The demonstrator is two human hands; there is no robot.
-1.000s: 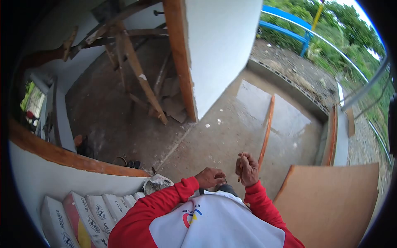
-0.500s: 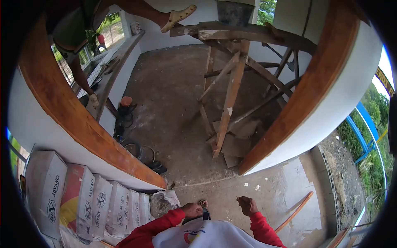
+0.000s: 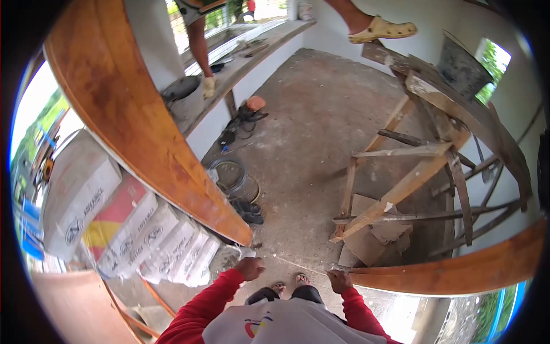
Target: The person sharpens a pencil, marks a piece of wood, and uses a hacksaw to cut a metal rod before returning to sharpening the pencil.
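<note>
My left hand (image 3: 250,268) is held low in front of my body, its fingers curled closed, with nothing showing in them. It is nearest to the lower end of the brown wooden door frame (image 3: 226,221) and the stacked bags (image 3: 143,235) marked ADVANCE. My right hand (image 3: 340,281), also closed, overlaps the end of the right wooden frame (image 3: 435,281) in this view. Its thumb and fingers are pinched together; what they hold, if anything, I cannot make out. Both my feet, in sandals, show on the concrete floor between the hands.
Past the doorway stands a wooden trestle scaffold (image 3: 401,189) with a dark bucket (image 3: 464,66) on top. Another person's legs in yellow clogs (image 3: 382,30) span the scaffold and the window ledge (image 3: 246,57). Coiled hoops (image 3: 229,175) and cables lie along the left wall.
My view has turned to the right and come closer to the doorway, so the scaffold tilts and shifts rightward. Both hands remain closed; the left has moved slightly leftward and up.
</note>
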